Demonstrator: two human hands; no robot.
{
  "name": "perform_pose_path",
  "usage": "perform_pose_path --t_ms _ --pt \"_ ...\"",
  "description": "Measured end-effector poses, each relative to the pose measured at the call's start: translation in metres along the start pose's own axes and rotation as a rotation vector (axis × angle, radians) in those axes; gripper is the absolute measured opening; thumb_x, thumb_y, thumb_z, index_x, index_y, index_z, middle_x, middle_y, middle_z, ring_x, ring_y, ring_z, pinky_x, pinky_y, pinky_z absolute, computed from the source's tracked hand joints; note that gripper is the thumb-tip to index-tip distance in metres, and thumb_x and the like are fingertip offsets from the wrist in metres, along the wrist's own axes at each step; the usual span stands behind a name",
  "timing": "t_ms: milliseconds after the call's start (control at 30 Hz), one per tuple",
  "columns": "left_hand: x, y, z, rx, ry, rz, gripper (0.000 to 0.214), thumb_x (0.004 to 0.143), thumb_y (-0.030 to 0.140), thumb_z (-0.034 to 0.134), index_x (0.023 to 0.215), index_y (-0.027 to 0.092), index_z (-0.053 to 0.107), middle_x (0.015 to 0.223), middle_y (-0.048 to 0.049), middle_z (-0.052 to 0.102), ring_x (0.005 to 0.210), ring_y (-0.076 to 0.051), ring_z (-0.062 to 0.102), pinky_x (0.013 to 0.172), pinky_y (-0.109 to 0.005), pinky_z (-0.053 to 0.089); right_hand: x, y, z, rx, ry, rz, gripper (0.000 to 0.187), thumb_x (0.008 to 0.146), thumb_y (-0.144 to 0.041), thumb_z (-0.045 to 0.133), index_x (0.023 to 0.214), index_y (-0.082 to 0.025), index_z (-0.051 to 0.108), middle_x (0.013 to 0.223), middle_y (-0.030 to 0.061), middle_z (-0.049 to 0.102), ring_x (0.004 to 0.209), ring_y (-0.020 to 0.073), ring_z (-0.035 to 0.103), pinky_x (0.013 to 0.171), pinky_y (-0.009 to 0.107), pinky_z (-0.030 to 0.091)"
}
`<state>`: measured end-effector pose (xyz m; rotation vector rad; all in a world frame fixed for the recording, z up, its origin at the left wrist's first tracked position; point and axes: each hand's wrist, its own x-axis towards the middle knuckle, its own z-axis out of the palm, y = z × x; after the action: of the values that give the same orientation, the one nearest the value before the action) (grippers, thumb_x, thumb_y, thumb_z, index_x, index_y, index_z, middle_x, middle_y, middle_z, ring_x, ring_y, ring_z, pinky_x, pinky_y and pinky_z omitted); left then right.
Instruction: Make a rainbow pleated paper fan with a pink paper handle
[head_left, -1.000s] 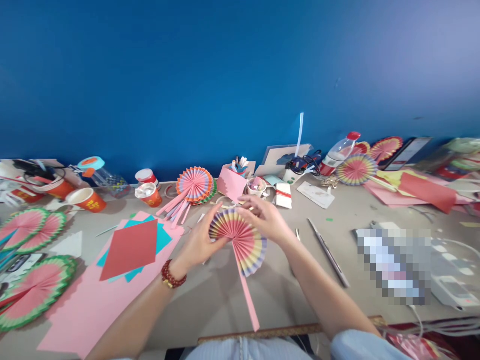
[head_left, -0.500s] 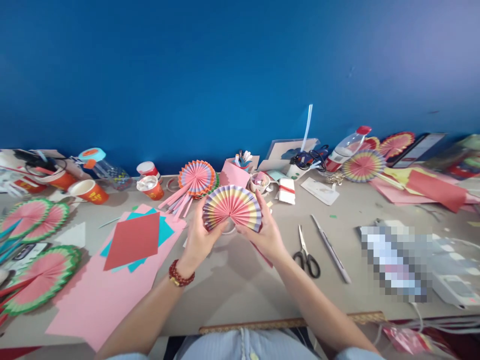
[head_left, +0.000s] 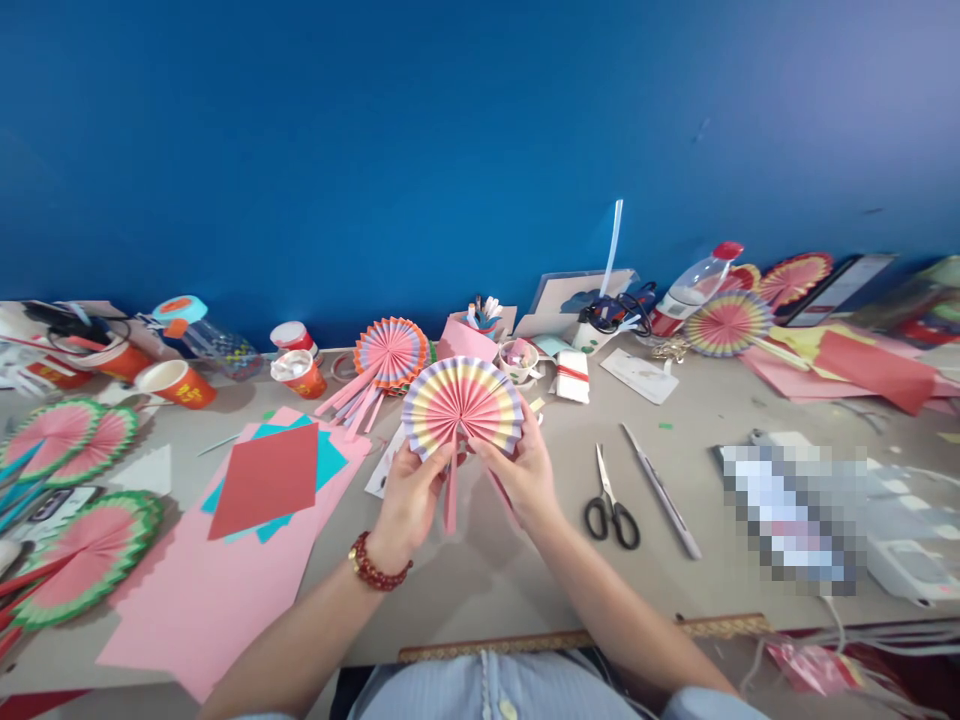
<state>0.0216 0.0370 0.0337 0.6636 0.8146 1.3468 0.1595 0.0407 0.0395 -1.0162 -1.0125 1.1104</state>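
Observation:
I hold a pleated paper fan (head_left: 462, 404) with rainbow-coloured folds upright above the table's middle. It is spread into almost a full circle. My left hand (head_left: 409, 495) pinches its lower left and one pink handle strip (head_left: 451, 490). My right hand (head_left: 517, 470) grips the lower right and the other pink strip. A red bead bracelet (head_left: 377, 570) sits on my left wrist.
Scissors (head_left: 611, 500) and a metal ruler (head_left: 660, 492) lie to the right. Pink, teal and red paper sheets (head_left: 262, 480) lie left, with green-edged fans (head_left: 79, 555) beyond. Red cups (head_left: 176, 382), a stack of fans (head_left: 390, 352) and a bottle (head_left: 694, 285) line the blue wall.
The fan rose off the table and went from lying flat to a half circle to nearly a full circle. Both hands closed toward each other under it, bringing the pink strips together.

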Motion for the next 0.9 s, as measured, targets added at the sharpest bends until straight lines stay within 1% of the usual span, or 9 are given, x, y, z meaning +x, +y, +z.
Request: perform_pose_path --t_ms 133,300,367,467,533,667,767,833,900 --pt "-0.002 0.000 0.002 -0.023 -0.035 -0.085 0.025 0.079 0.025 0.079 0.102 0.019 0.075 0.108 -0.0062 0.076 0.110 -0.028 0.069 0.097 -0.045 0.055 0.000 0.005 -0.003 -0.026 -0.003 0.020 0.089 0.078 -0.039 0.079 0.152 -0.025 0.034 0.143 0.0123 0.057 0.126 0.0294 0.060 0.107 0.047 0.051" --pt "-0.006 -0.005 0.010 -0.014 -0.017 -0.060 0.020 0.079 0.033 0.077 0.097 0.024 0.075 0.116 -0.0054 0.074 0.114 -0.030 0.067 0.095 -0.049 0.058 0.001 0.011 -0.008 -0.207 -0.034 -0.067 0.087 0.083 -0.039 0.074 0.156 -0.027 0.026 0.145 0.0126 0.053 0.126 0.0294 0.059 0.103 0.045 0.053" --pt "-0.007 -0.008 0.012 0.022 0.005 -0.047 0.018 0.081 0.036 0.075 0.095 0.026 0.074 0.113 -0.0054 0.075 0.112 -0.030 0.068 0.094 -0.050 0.058 0.001 0.010 -0.008 -0.389 -0.004 -0.142 0.088 0.085 -0.039 0.071 0.157 -0.029 0.021 0.150 0.0127 0.048 0.132 0.0317 0.054 0.106 0.048 0.050" --pt "-0.008 -0.012 0.014 0.031 0.025 -0.026 0.017 0.084 0.035 0.071 0.098 0.026 0.073 0.112 -0.0056 0.075 0.109 -0.029 0.069 0.092 -0.049 0.059 0.001 0.008 -0.008 -0.688 0.080 -0.373 0.087 0.086 -0.039 0.071 0.157 -0.028 0.022 0.153 0.0140 0.042 0.142 0.0354 0.040 0.113 0.055 0.039" --pt "-0.009 -0.012 0.014 0.016 0.020 -0.030 0.019 0.085 0.033 0.070 0.102 0.025 0.072 0.114 -0.0062 0.074 0.109 -0.029 0.069 0.091 -0.047 0.059 0.000 0.006 -0.008 -0.780 0.120 -0.541 0.078 0.087 -0.037 0.071 0.153 -0.027 0.031 0.148 0.0153 0.045 0.141 0.0352 0.039 0.113 0.056 0.038" --pt "-0.010 -0.010 0.016 -0.016 0.021 -0.054 0.019 0.086 0.031 0.069 0.104 0.025 0.071 0.109 -0.0042 0.073 0.101 -0.024 0.071 0.085 -0.041 0.060 -0.003 0.000 -0.008 -0.886 0.153 -0.756 0.040 0.088 -0.031 0.070 0.126 -0.030 0.058 0.127 0.0114 0.057 0.123 0.0319 0.053 0.103 0.050 0.044" --pt "-0.012 -0.008 0.017 -0.068 0.050 -0.059 0.013 0.083 0.028 0.073 0.096 0.024 0.072 0.102 -0.0026 0.074 0.098 -0.021 0.070 0.084 -0.035 0.058 -0.006 -0.005 -0.006 -1.001 0.107 -0.793 0.015 0.090 -0.026 0.067 0.104 -0.031 0.069 0.105 0.0061 0.067 0.102 0.0268 0.059 0.094 0.044 0.044" --pt "-0.013 -0.007 0.018 -0.104 0.065 -0.056 0.013 0.081 0.027 0.075 0.093 0.022 0.072 0.103 -0.0034 0.074 0.100 -0.021 0.069 0.083 -0.033 0.058 -0.006 -0.009 -0.005 -1.035 0.100 -0.790 0.012 0.091 -0.024 0.065 0.101 -0.030 0.070 0.097 0.0046 0.070 0.093 0.0246 0.059 0.088 0.041 0.042" --pt "-0.014 -0.007 0.020 -0.108 0.070 -0.045 0.018 0.080 0.027 0.076 0.098 0.023 0.073 0.108 -0.0046 0.073 0.101 -0.021 0.069 0.081 -0.033 0.058 -0.004 -0.012 -0.003 -1.033 0.094 -0.794 0.009 0.092 -0.024 0.064 0.098 -0.028 0.070 0.092 0.0035 0.072 0.087 0.0228 0.059 0.084 0.039 0.042"
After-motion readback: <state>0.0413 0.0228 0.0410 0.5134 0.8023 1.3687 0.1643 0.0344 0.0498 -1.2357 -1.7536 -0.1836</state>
